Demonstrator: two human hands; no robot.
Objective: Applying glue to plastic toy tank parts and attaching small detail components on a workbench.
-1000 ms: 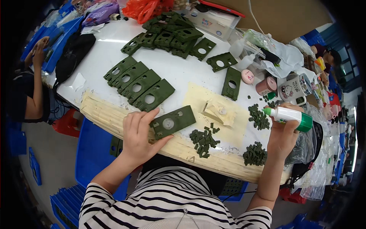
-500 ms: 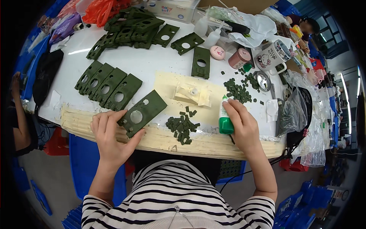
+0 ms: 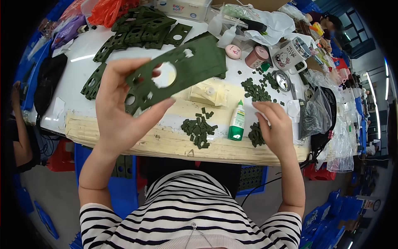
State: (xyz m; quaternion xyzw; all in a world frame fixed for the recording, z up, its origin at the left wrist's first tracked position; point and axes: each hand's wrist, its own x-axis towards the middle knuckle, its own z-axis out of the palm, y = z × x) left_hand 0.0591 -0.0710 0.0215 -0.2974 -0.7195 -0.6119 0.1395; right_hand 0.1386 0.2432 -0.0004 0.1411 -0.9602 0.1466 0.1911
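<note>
Green plate now lifted off table, gripped by left hand; glue bottle released, set at 9 o'clock of empty right hand.

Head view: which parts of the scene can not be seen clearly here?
- Head view: the green plate in the left hand covers the table behind it.
- Right hand: its back faces the camera, so whether the fingers pinch a small green piece is hidden.
- Glue bottle: label too small.
- Plate stack at the far edge: bent and blurred, count unclear.
</note>
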